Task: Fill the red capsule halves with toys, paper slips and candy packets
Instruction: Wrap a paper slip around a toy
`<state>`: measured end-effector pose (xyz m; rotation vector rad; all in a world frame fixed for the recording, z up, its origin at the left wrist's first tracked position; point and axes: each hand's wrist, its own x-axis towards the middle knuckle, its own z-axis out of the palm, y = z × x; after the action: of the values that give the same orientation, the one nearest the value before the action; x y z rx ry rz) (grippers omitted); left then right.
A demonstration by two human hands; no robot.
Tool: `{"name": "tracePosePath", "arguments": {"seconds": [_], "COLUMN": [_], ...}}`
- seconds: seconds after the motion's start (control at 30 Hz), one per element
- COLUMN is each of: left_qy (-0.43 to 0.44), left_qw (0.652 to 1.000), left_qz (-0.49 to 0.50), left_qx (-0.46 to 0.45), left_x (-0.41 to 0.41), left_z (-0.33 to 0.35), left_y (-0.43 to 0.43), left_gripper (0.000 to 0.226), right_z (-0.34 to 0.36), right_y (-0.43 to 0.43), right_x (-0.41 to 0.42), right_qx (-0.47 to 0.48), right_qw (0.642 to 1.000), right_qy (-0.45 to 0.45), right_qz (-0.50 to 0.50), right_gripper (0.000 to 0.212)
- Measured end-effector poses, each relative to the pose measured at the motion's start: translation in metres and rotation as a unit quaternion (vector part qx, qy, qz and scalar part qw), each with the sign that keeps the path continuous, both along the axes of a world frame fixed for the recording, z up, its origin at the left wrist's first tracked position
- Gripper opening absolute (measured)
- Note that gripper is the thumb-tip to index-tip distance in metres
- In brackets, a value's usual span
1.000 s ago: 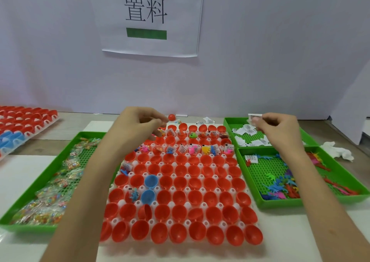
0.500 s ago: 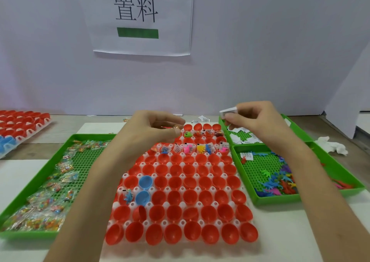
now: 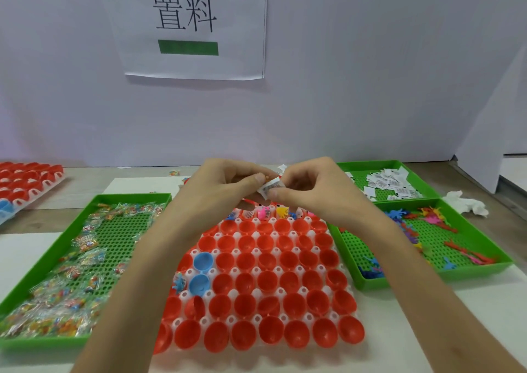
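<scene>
1. Both hands were up together over the far end of the capsule grid, fingertips meeting in the middle
2. The left hand [image 3: 225,190] was curled, with its thumb tip pressed on one edge of a small white paper slip [image 3: 269,188]
3. The right hand [image 3: 310,190] pinched the other edge of that same slip between thumb and forefinger, other fingers tucked in
4. Something red peeked out under the left hand's fingers, couldn't tell what it was
5. The red capsule halves [image 3: 268,281] sat open side up in rows right in front of the person, nearly all the near rows with nothing in them
6. The row just under the hands already had stuff in it: little toys and slips [image 3: 265,211]
7. Two blue halves [image 3: 202,261] sat among the red ones on the left side, with a small blue toy [image 3: 179,283] just beside the nearer one
8. The green tray on the left [image 3: 131,197] held the candy packets [image 3: 57,310]
9. On the right, the near green tray [image 3: 427,277] held the colourful toys [image 3: 397,215], and the far green tray [image 3: 370,164] behind it held a pile of loose slips [image 3: 390,183]
10. A crumpled white tissue [image 3: 467,204] lay on the table just beyond those right-hand trays
</scene>
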<state>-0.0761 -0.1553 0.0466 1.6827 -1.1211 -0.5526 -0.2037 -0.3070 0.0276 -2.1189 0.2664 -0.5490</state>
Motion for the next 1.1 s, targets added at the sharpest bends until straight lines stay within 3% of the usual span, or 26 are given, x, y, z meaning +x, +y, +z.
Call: {"name": "tracePosePath", "arguments": {"seconds": [0.17,0.37,0.5,0.6,0.7,0.93,1.1], "left_qy": [-0.023,-0.004,0.004,0.004,0.006,0.019,0.017], "left_qw": [0.999,1.000,1.000,1.000,1.000,0.999,0.999], "left_qz": [-0.036,-0.014,-0.010,-0.003,0.003,0.028,0.034], "left_qx": [-0.014,-0.021,-0.017,-0.013,-0.010,-0.027,-0.022], "left_x": [-0.005,-0.003,-0.001,-0.002,-0.002,0.002,0.004], "left_z": [0.004,0.005,0.008,0.008,0.008,0.013,0.013], "left_y": [0.002,0.004,0.006,0.006,0.007,0.012,0.013], "left_gripper": [0.015,0.018,0.018,0.019,0.018,0.016,0.017], "right_z": [0.001,0.019,0.029,0.024,0.015,-0.019,-0.028], "right_y": [0.004,-0.012,-0.044,-0.069,-0.082,-0.100,-0.101], "right_x": [0.002,-0.018,-0.045,-0.064,-0.074,-0.068,-0.061], "right_qx": [-0.004,-0.036,-0.069,-0.116,-0.100,-0.059,-0.048], "right_qw": [0.999,0.996,0.990,0.963,0.927,0.876,0.876], "right_qy": [-0.021,0.081,0.079,0.216,0.356,0.468,0.469], "right_qz": [-0.036,0.006,-0.095,-0.109,-0.070,-0.102,-0.101], "right_gripper": [0.031,0.016,0.012,0.004,0.011,0.021,0.019]}}
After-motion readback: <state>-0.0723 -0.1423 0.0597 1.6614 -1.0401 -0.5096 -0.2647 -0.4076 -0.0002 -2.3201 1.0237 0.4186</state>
